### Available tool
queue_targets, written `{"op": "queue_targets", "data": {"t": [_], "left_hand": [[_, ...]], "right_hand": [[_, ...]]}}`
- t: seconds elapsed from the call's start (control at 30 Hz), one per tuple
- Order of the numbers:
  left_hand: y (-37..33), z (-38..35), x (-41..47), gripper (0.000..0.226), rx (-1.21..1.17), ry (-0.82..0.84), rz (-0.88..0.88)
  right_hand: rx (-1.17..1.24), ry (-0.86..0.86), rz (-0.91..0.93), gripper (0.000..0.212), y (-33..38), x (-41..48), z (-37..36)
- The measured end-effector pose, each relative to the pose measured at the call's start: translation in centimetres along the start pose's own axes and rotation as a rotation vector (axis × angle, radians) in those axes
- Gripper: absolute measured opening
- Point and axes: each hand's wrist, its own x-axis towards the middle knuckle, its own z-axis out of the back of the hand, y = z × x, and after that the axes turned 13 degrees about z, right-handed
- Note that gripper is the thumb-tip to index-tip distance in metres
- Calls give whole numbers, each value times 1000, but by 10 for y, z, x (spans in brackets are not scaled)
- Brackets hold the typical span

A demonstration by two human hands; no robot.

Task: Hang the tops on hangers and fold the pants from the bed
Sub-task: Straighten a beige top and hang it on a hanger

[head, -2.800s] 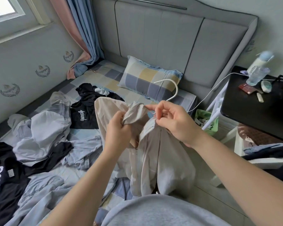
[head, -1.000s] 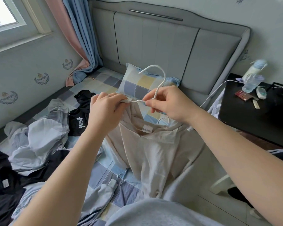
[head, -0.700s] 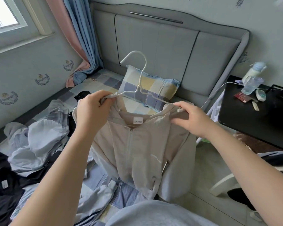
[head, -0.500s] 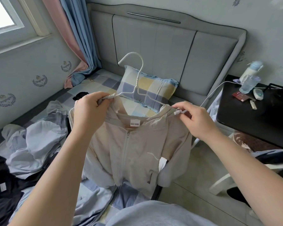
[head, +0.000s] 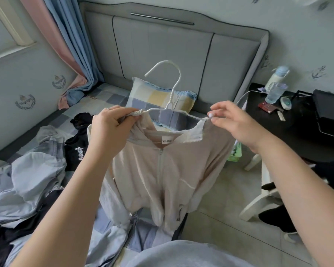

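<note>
On the beige jacket (head: 162, 170), the neck label (head: 167, 141) partly reads "FASHION".

A checked pillow (head: 162, 97) leaned against the headboard (head: 162, 49). Pink and blue curtains (head: 66, 45) hung at left. A bottle (head: 277, 77) and glass (head: 275, 93) stood on a black table (head: 297, 135).

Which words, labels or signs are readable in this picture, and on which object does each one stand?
"SAGUO FASHION" (first word uncertain): neck label of the beige zip top.
White script on the black shirt: too blurred to read.
The wallpaper emblems and the red box: too small to read.
</note>
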Motion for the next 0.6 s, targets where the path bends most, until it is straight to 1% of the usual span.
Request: {"op": "queue_targets", "data": {"t": [0.07, 0.1, 0.13, 0.23, 0.3, 0.43, 0.53, 0.6], "left_hand": [[-10, -8, 1, 16, -17, 44, 2], [-15, -14, 0, 16, -26, 65, -2], [-21, -20, -1, 16, -33, 82, -9], [-43, -44, -4, 15, -49, 136, -29], [-58, -66, -8, 15, -73, 200, -34], [-95, -116, -26, 18, -140, 360, -12], [-127, -155, -50, 16, -178, 481, -22], [-149, -180, -70, 21, -183, 574, -40]], "right_hand": [[-3, -5, -30, 39, -6, -15, 6], [-34, -29, -33, 41, -8, -24, 11], [-70, -55, -32, 37, -10, -34, 16], [-168, -93, -52, 8, -18, -69, 36], [-221, -109, -81, 14, -25, -97, 53], [-173, -217, -143, 22, -34, -161, 86], [-155, -330, -166, 24, -36, -214, 109], [-178, -396, -208, 21, -42, -254, 124]]}}
